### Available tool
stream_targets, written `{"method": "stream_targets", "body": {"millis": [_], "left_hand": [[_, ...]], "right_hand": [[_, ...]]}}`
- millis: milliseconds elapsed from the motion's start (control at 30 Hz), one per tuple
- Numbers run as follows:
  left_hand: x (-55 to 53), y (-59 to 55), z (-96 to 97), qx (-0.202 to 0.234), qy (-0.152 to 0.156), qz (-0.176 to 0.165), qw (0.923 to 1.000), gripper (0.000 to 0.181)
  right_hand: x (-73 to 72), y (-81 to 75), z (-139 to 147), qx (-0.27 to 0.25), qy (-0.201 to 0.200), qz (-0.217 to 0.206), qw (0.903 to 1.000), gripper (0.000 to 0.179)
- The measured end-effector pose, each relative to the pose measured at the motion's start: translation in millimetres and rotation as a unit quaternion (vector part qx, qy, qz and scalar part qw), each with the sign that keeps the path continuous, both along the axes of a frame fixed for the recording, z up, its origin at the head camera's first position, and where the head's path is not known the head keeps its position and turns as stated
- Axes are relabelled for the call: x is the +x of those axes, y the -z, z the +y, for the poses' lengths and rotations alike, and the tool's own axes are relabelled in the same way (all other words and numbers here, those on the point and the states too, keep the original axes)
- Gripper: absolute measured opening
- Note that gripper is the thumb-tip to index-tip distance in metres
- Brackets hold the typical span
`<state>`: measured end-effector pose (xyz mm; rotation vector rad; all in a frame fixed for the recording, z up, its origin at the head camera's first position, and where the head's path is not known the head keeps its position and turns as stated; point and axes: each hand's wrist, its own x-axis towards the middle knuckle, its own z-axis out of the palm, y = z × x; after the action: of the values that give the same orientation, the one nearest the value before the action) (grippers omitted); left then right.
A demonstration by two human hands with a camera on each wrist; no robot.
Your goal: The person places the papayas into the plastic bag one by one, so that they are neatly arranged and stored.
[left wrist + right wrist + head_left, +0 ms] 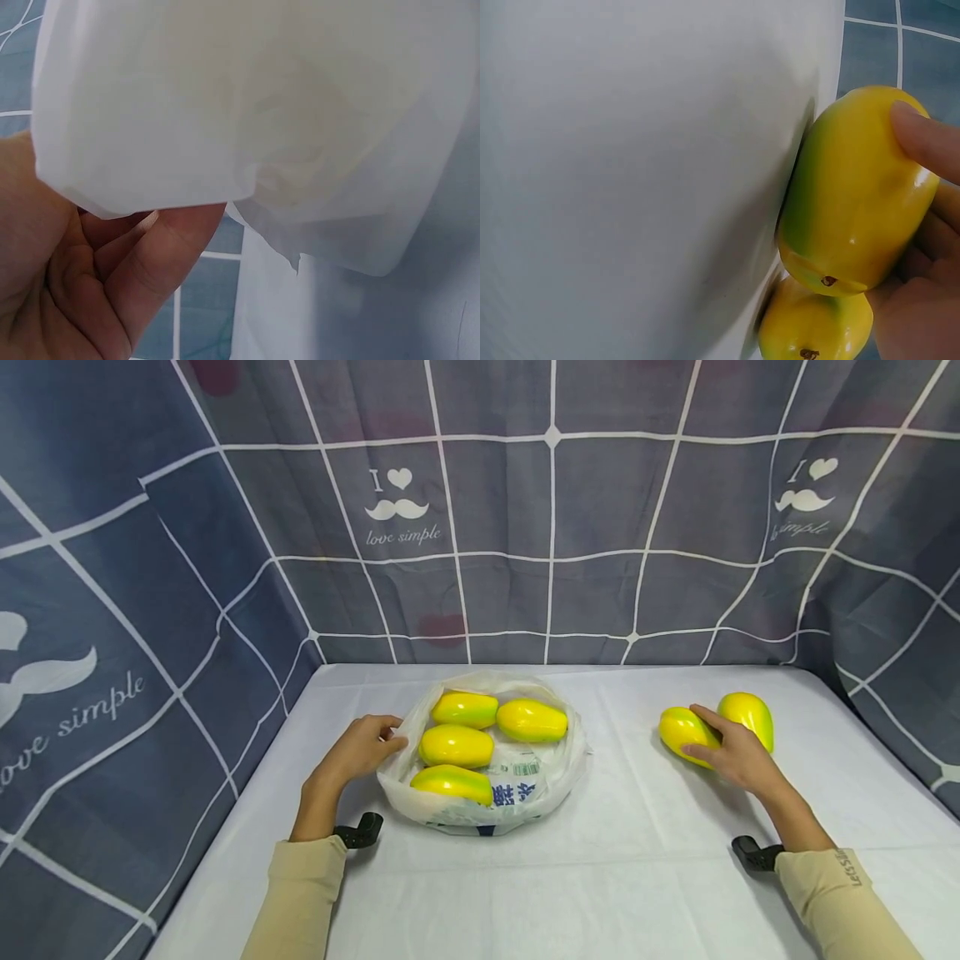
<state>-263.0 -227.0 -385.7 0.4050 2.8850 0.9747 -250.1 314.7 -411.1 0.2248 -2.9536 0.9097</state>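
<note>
A white plastic bag lies with its mouth spread wide, and several glossy yellow-green papayas rest inside it. My left hand grips the bag's left rim between thumb and fingers; in the left wrist view, the bag's film covers the fingertips. Off to the right, my right hand grips a papaya with the thumb on its near side and fingers over the far side. Another papaya lies just behind this hand. In the right wrist view, the gripped papaya partly overlaps the other one.
A white cloth covers the table. Dark grid-patterned curtains stand along its back and both sides. A black wrist camera sits by the left wrist, and a similar one by the right.
</note>
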Motion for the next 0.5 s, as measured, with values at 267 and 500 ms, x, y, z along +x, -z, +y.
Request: {"method": "stream_targets", "body": {"millis": [267, 500], "left_hand": [[1.6, -0.6, -0.4, 0.000, -0.003, -0.004, 1.0000, 0.030], [1.1, -0.1, -1.6, -0.002, -0.004, -0.005, 1.0000, 0.030]], "right_hand": [[0.4, 3.1, -2.3, 0.000, -0.002, 0.011, 0.9999, 0.077], [2.2, 5.5, -6.7, -0.009, -0.009, 0.039, 0.9992, 0.076]]}}
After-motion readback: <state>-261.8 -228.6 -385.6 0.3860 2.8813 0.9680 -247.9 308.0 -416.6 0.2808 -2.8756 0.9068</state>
